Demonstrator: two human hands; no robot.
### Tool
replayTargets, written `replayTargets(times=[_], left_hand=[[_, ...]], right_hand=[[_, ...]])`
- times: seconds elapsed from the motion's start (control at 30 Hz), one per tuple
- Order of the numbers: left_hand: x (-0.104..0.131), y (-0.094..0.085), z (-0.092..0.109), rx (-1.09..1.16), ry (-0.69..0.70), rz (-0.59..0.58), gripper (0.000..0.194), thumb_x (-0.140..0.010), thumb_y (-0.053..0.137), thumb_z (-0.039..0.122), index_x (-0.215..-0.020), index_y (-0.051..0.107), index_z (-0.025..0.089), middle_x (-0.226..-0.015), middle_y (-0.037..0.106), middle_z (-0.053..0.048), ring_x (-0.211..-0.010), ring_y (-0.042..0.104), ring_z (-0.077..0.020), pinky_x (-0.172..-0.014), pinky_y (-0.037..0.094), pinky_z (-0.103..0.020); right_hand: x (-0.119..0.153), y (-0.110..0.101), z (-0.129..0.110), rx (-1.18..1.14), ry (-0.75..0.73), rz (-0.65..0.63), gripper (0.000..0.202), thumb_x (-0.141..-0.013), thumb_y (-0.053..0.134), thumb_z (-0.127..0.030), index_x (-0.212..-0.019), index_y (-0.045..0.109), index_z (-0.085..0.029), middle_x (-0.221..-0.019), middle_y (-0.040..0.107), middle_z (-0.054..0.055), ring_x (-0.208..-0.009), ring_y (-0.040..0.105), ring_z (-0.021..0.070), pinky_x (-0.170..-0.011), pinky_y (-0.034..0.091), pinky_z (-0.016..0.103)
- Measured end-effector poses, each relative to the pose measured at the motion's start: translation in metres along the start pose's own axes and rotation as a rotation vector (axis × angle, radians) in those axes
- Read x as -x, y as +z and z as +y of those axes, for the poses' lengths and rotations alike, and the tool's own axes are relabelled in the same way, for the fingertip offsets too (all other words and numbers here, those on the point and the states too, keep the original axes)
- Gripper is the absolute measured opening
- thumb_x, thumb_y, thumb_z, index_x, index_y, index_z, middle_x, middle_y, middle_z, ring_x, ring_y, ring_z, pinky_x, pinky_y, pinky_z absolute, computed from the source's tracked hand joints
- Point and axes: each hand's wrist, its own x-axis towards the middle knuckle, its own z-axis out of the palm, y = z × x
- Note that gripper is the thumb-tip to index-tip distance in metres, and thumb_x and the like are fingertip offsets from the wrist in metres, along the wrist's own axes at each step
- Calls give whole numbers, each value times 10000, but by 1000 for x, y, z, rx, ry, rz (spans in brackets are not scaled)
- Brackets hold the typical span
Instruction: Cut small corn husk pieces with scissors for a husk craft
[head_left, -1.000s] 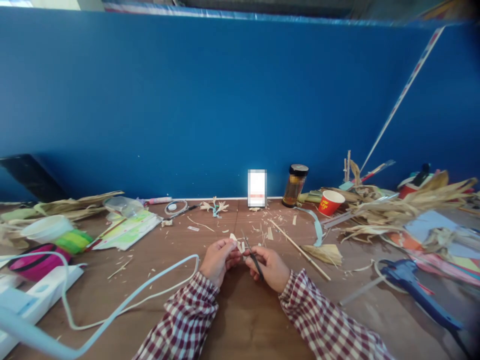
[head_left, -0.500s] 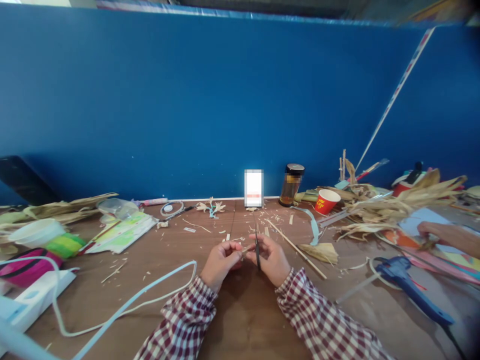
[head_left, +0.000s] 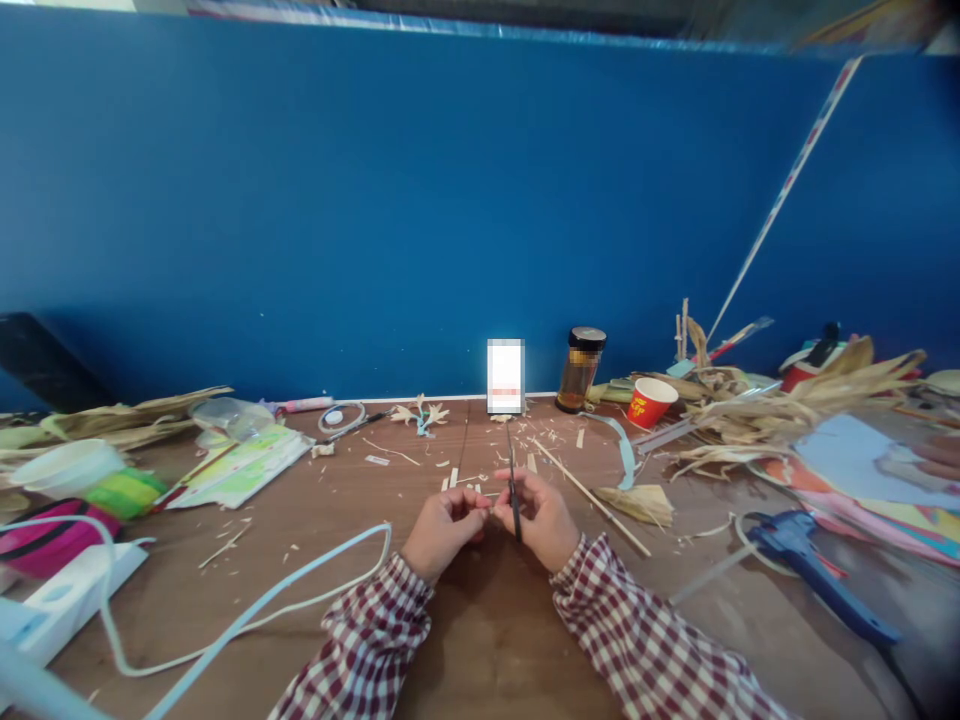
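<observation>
Pinching thin pale strip

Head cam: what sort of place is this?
Likely a craft workbench. Dried husk leaves are piled on the wooden table, a blue glue gun lies there, and the right hand holds scissors amid cut scraps.

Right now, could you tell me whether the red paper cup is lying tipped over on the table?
No, the red paper cup stands upright with its open mouth facing up, beside the dark-lidded jar on the table.
</observation>
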Motion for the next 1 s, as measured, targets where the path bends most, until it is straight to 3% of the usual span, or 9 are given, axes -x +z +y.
replayTargets(times=[0.27, 0.57, 0.77, 1.0], left_hand=[[-1, -2, 1, 46, 7, 64, 242, -577, 725, 265, -753, 634, 124, -624, 594, -2, -549, 533, -93, -549, 450, -210], [-2, 0, -1, 194, 84, 81, 430, -619, 707, 230, -1019, 580, 140, -654, 578, 13, -586, 555, -93, -576, 460, -205], [2, 5, 5, 323, 23, 121, 424, -612, 720, 223, -1007, 588, 140, -645, 579, 16, -576, 546, -77, -566, 472, -188], [0, 3, 2, 229, 5, 187, 344, -646, 691, 317, -932, 608, 146, -726, 620, -18, -538, 527, -65, -536, 484, -203]], right_hand=[[1, 1, -3, 36, 36, -28, 372, -673, 615, -210, -1025, 506, -160, -678, 548, -19, -589, 523, 109, -545, 428, 234], [0, 0, -6, -77, 134, -71, 380, -641, 667, -262, -971, 508, -160, -630, 535, -39, -523, 476, 86, -492, 387, 213], [-1, 0, 0, -191, 177, -97, 394, -609, 703, -253, -944, 513, -172, -635, 548, -43, -535, 488, 81, -499, 383, 202], [-2, 1, 6, -199, 162, -2, 377, -615, 704, -274, -933, 523, -182, -662, 570, -34, -546, 507, 94, -508, 395, 219]])
